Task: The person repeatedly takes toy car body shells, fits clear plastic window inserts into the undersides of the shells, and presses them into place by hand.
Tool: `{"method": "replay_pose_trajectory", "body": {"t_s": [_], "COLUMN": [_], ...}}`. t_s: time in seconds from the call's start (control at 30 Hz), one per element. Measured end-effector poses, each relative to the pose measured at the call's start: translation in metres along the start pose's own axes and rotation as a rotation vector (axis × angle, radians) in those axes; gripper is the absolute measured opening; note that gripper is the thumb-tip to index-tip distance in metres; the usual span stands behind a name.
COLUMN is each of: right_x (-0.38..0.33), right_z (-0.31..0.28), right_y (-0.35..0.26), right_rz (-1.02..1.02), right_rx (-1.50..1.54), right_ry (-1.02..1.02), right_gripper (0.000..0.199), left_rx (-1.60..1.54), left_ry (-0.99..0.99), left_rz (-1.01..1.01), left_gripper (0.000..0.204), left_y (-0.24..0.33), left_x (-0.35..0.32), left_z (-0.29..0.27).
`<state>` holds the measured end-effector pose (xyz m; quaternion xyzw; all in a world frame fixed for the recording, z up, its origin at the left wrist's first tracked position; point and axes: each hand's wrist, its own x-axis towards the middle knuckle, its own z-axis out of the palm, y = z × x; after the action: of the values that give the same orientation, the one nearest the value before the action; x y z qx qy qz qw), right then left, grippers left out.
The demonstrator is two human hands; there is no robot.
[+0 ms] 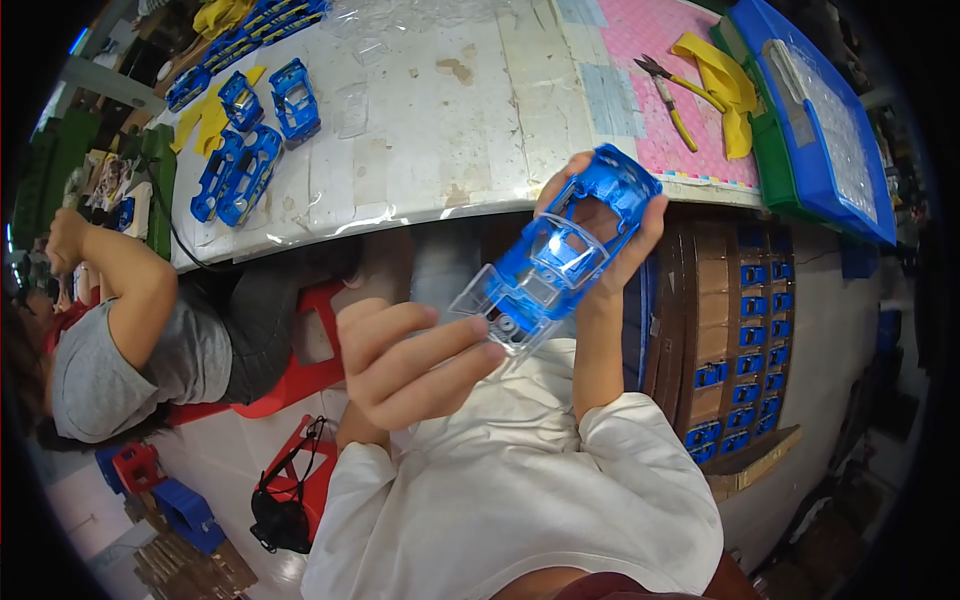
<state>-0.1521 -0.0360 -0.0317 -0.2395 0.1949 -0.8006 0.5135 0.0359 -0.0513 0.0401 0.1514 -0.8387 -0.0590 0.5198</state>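
In front of my chest, over the table's near edge, a glossy blue toy car body (622,182) is held tilted by my right hand (632,258). The fingers and thumb of that hand close around its two sides. A clear plastic window piece (470,292) overlaps the lower end of the body. My left hand (412,362) pinches this clear piece at its near end between thumb and fingertips. Whether the piece is seated in the body or only lies against it, I cannot tell.
On the white table (430,130) several blue car bodies (294,100) stand left. Yellow-handled pliers (683,95) and a yellow cloth (735,90) lie on a pink sheet, beside a blue bin (830,130). A box of blue parts (742,360) stands below right. Another person (150,340) sits left.
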Motion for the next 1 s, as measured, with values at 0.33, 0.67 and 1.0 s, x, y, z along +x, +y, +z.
{"method": "replay_pose_trajectory", "body": {"t_s": [0.33,0.67,1.0], "right_x": [-0.002,-0.010,-0.016], "right_z": [0.020,0.017,0.014], "right_y": [-0.006,-0.008,-0.011], "right_rz": [0.194,0.242,0.253], "right_rx": [-0.116,-0.144,-0.101], "right_ry": [0.048,0.076,-0.044], "right_gripper": [0.084,0.089,0.077], "left_rx": [0.093,0.100,0.250], "left_ry": [-0.249,-0.307,-0.263], "left_rz": [0.197,0.146,0.181], "left_gripper": [0.024,0.027,0.024], "left_y": [0.011,0.012,0.016], "left_x": [-0.017,-0.013,-0.021], "left_z": [0.016,0.017,0.021]}}
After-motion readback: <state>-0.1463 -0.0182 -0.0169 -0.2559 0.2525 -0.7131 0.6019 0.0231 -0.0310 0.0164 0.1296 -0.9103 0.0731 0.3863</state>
